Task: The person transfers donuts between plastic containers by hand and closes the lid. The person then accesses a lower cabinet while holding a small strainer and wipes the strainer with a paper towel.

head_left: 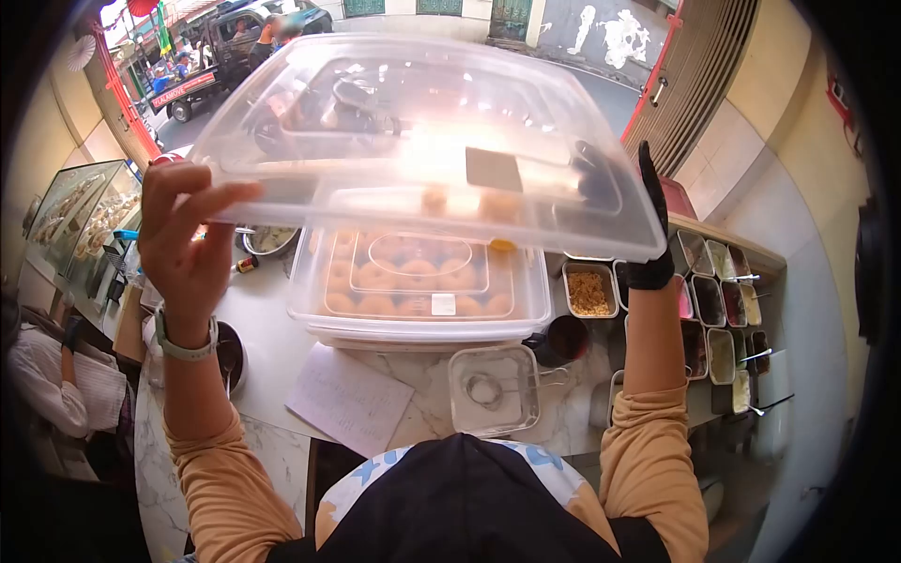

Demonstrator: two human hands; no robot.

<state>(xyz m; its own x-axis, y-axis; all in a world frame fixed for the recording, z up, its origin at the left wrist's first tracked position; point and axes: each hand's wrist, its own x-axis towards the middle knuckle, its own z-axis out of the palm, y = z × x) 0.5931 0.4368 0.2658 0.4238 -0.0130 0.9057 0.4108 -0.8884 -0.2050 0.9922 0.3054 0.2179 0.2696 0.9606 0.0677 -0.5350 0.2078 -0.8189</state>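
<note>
A large translucent plastic lid (375, 174) is held up and tilted in front of me. My left hand (183, 239), bare with a watch at the wrist, grips its left edge between fingers and thumb. On the other side, my right hand (654, 230) in a black glove holds the right edge; most of its fingers are hidden behind the lid. Below the lid stands a clear plastic box (422, 324) with rows of round doughnuts (418, 274) visible through its top. A few more round shapes show through the raised lid, blurred by glare.
A handwritten sheet (347, 399) and a small clear tub (493, 389) with a whisk-like wire tool lie near me. Topping trays (721, 300) line the right, beside a tray of crumbs (589, 289). At left are a dark pot (230, 357), a display case (84, 211) and another person (66, 375).
</note>
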